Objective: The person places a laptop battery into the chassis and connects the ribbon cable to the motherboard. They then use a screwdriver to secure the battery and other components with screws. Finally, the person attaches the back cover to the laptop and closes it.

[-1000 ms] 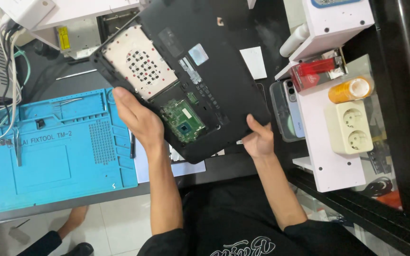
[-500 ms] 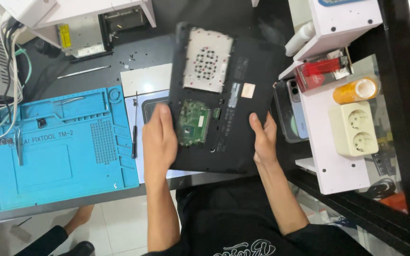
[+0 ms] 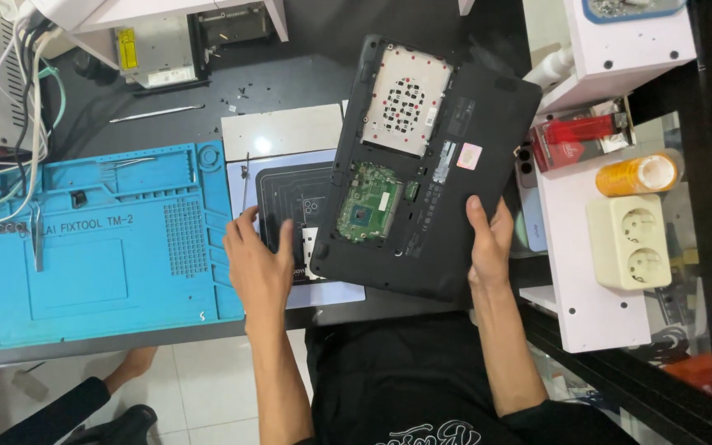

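Observation:
A black laptop lies upside down, tilted a little to the right, with its bottom panel off. A green circuit board and a perforated silver drive bay show inside. My right hand grips the laptop's near right edge, thumb on top. My left hand is off the laptop, fingers spread, resting flat on the dark work mat just left of it.
A blue silicone repair mat with tweezers lies at the left. Behind are a metal drive unit, cables and a thin pry tool. To the right, a white shelf carries a double power socket, an orange canister and a red box.
The laptop has swung and shifted to the right. My left hand has let go of its left edge and now rests on the work mat. My right hand still holds it.

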